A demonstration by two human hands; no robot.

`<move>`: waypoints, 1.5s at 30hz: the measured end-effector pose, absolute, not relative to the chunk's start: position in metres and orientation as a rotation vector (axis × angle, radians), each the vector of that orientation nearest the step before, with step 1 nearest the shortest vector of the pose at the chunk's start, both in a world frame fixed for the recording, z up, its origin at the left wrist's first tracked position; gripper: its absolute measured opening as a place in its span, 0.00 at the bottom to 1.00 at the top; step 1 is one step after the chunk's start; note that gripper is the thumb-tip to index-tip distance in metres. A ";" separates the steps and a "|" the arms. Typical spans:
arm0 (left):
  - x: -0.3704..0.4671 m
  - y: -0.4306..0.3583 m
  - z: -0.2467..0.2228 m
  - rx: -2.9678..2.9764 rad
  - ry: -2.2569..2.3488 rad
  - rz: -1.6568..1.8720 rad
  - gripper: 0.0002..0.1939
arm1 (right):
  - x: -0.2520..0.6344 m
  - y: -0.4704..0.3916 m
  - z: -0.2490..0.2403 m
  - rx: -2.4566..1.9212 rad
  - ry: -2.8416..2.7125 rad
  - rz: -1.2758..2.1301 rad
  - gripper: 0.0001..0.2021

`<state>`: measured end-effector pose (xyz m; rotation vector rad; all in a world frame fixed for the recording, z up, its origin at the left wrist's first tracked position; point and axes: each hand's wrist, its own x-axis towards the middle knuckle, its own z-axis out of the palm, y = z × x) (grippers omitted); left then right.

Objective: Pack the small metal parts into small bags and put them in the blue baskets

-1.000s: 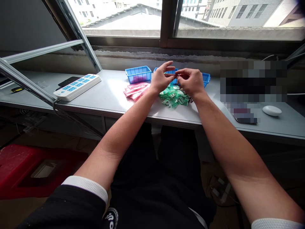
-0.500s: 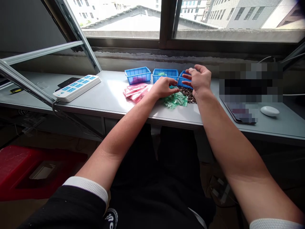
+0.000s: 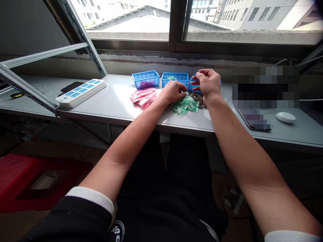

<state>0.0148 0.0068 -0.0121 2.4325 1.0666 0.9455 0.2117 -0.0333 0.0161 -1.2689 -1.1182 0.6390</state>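
My left hand (image 3: 174,91) is low over the pile of small green plastic bags (image 3: 186,106), fingers bent and thumb apart from them. Its fingertips are at the upper edge of that pile; whether they touch a bag I cannot tell. To the right, my right hand (image 3: 211,84) is raised in front of the right blue tray (image 3: 192,82), which it partly covers. Its thumb and forefinger meet while the other fingers stay loosely apart; anything between the tips is too small to make out. Below that hand lies a heap of small dark bronze-coloured metal pieces (image 3: 199,99).
Pink plastic bags (image 3: 145,95) lie left of the green ones. Behind stand a left blue tray (image 3: 145,80) with pink contents and a middle blue tray (image 3: 175,80) with green ones. A power strip (image 3: 82,92) is at left, a white mouse (image 3: 285,117) at right.
My right hand has shifted slightly left, and its forefinger has closed toward the thumb. The left fingers have bent a little more near the green bags.
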 end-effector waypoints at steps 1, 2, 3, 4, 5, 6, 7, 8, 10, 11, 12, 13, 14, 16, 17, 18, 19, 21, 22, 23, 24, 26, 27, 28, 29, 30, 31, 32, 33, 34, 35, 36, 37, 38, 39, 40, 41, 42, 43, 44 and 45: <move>0.015 0.008 -0.012 2.418 1.059 0.953 0.13 | 0.212 -0.032 0.015 -1.263 -1.118 0.638 0.03; 0.015 0.009 -0.013 2.401 1.043 0.967 0.13 | 0.213 -0.031 0.014 -1.256 -1.121 0.633 0.04; 0.016 0.010 -0.014 2.383 1.020 0.993 0.13 | 0.213 -0.030 0.013 -1.248 -1.130 0.627 0.04; 0.016 0.012 -0.015 2.363 0.996 1.029 0.13 | 0.213 -0.028 0.012 -1.244 -1.140 0.617 0.05; 0.017 0.013 -0.016 2.344 0.975 1.073 0.13 | 0.214 -0.028 0.011 -1.242 -1.153 0.607 0.07; 0.017 0.014 -0.016 2.328 0.959 1.119 0.13 | 0.214 -0.027 0.010 -1.243 -1.166 0.599 0.08; 0.018 0.015 -0.016 2.315 0.948 1.165 0.13 | 0.214 -0.026 0.010 -1.247 -1.177 0.594 0.09; 0.018 0.015 -0.016 2.298 0.945 1.211 0.14 | 0.213 -0.026 0.010 -1.252 -1.182 0.589 0.10; 0.019 0.014 -0.013 2.250 0.946 1.296 0.14 | 0.212 -0.027 0.011 -1.256 -1.186 0.585 0.10; 0.020 0.012 -0.010 2.213 0.949 1.334 0.13 | 0.211 -0.028 0.012 -1.254 -1.189 0.583 0.10; 0.020 0.010 -0.007 2.171 0.952 1.368 0.12 | 0.210 -0.029 0.012 -1.248 -1.197 0.580 0.10; 0.020 0.008 -0.004 2.127 0.955 1.396 0.12 | 0.209 -0.030 0.013 -1.240 -1.214 0.580 0.09; 0.020 0.006 -0.002 2.089 0.958 1.417 0.11 | 0.208 -0.032 0.013 -1.229 -1.237 0.585 0.09; 0.020 0.004 0.002 2.026 0.965 1.454 0.12 | 0.206 -0.035 0.013 -1.203 -1.296 0.621 0.08; 0.019 0.005 0.003 2.001 0.967 1.470 0.13 | 0.205 -0.037 0.012 -1.190 -1.324 0.649 0.08; 0.019 0.006 0.003 1.979 0.966 1.483 0.13 | 0.204 -0.039 0.012 -1.180 -1.347 0.678 0.08; 0.019 0.009 0.002 1.957 0.964 1.492 0.13 | 0.203 -0.040 0.011 -1.174 -1.362 0.698 0.08; 0.019 0.015 0.000 1.908 0.958 1.491 0.14 | 0.202 -0.042 0.011 -1.175 -1.377 0.715 0.08; 0.019 0.019 -0.002 1.882 0.952 1.477 0.16 | 0.202 -0.042 0.011 -1.179 -1.377 0.714 0.08; 0.019 0.021 -0.003 1.855 0.945 1.456 0.18 | 0.202 -0.042 0.011 -1.182 -1.370 0.710 0.08; 0.019 0.023 -0.005 1.827 0.935 1.428 0.22 | 0.202 -0.041 0.012 -1.183 -1.358 0.706 0.08; 0.019 0.025 -0.007 1.781 0.910 1.361 0.31 | 0.203 -0.039 0.012 -1.180 -1.314 0.696 0.09; 0.018 0.026 -0.008 1.765 0.898 1.330 0.35 | 0.204 -0.037 0.012 -1.177 -1.288 0.694 0.09; 0.018 0.025 -0.008 1.753 0.891 1.306 0.38 | 0.204 -0.035 0.012 -1.174 -1.264 0.695 0.09; 0.017 0.025 -0.008 1.748 0.883 1.287 0.40 | 0.205 -0.034 0.012 -1.171 -1.245 0.702 0.09; 0.017 0.024 -0.008 1.749 0.875 1.274 0.41 | 0.205 -0.034 0.012 -1.168 -1.234 0.713 0.10; 0.016 0.024 -0.008 1.756 0.868 1.265 0.41 | 0.205 -0.034 0.013 -1.165 -1.232 0.730 0.10; 0.016 0.024 -0.008 1.765 0.862 1.262 0.41 | 0.205 -0.034 0.013 -1.161 -1.239 0.751 0.10; 0.015 0.024 -0.008 1.772 0.856 1.262 0.40 | 0.205 -0.035 0.013 -1.158 -1.248 0.771 0.10; 0.015 0.024 -0.008 1.776 0.852 1.268 0.40 | 0.204 -0.036 0.014 -1.156 -1.259 0.785 0.11; 0.015 0.024 -0.008 1.772 0.851 1.278 0.39 | 0.204 -0.038 0.014 -1.158 -1.271 0.794 0.11; 0.015 0.025 -0.008 1.762 0.854 1.291 0.38 | 0.203 -0.039 0.015 -1.163 -1.277 0.792 0.12; 0.016 0.026 -0.009 1.750 0.857 1.303 0.37 | 0.203 -0.039 0.015 -1.171 -1.281 0.781 0.13; 0.017 0.026 -0.009 1.738 0.861 1.311 0.36 | 0.202 -0.040 0.016 -1.178 -1.282 0.763 0.13; 0.017 0.027 -0.009 1.730 0.867 1.317 0.35 | 0.202 -0.040 0.016 -1.184 -1.279 0.746 0.13; 0.018 0.027 -0.009 1.724 0.874 1.316 0.33 | 0.202 -0.039 0.016 -1.187 -1.272 0.730 0.13; 0.019 0.026 -0.009 1.719 0.882 1.311 0.32 | 0.202 -0.039 0.016 -1.190 -1.262 0.717 0.12; 0.019 0.026 -0.009 1.718 0.890 1.302 0.30 | 0.203 -0.038 0.016 -1.193 -1.252 0.707 0.12; 0.019 0.024 -0.008 1.720 0.898 1.294 0.29 | 0.203 -0.038 0.016 -1.196 -1.243 0.702 0.11; 0.019 0.023 -0.007 1.726 0.904 1.290 0.27 | 0.203 -0.038 0.016 -1.196 -1.237 0.702 0.11; 0.019 0.021 -0.007 1.736 0.907 1.288 0.27 | 0.203 -0.038 0.016 -1.192 -1.238 0.711 0.11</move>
